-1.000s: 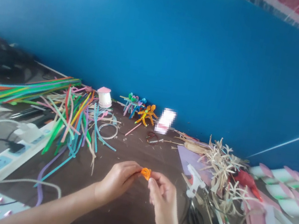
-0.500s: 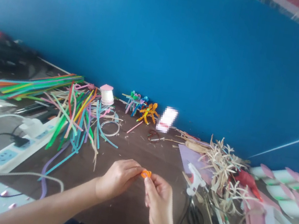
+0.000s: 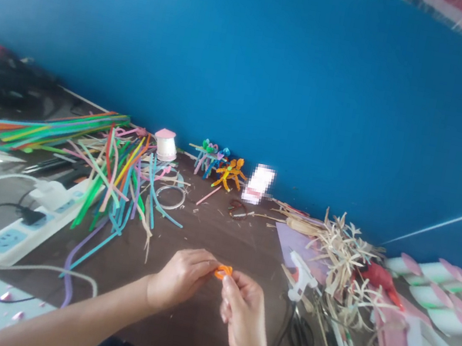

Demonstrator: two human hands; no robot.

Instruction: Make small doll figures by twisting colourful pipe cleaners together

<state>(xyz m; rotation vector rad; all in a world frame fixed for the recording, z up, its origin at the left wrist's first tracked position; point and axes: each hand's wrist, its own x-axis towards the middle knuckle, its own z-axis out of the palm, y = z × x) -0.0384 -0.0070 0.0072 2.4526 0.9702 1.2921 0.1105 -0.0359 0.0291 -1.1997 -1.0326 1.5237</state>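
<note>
A small orange pipe cleaner (image 3: pixel 223 271), bent into a loop or coil, is pinched between both hands above the table. My left hand (image 3: pixel 183 278) grips its left end with closed fingertips, the back of the hand turned up. From the right, my right hand (image 3: pixel 243 309) presses it between thumb and index finger, the other fingers curled in. Beyond the hands stand orange pipe-cleaner figures (image 3: pixel 229 174) and blue, green and pink ones (image 3: pixel 209 157). To the left lies a loose pile of coloured pipe cleaners (image 3: pixel 124 172).
A white power strip (image 3: pixel 24 232) with cables lies at left. On the right are a glue gun (image 3: pixel 302 278), black-handled scissors (image 3: pixel 301 333) and dried pale flowers (image 3: pixel 343 246). A white cup (image 3: pixel 166 146) and a roll of tape or ring (image 3: pixel 170 198) sit farther back, before the blue wall (image 3: pixel 249 69).
The orange pipe cleaner has shifted very slightly left and down between the fingertips. Both hands keep nearly the same place and grip.
</note>
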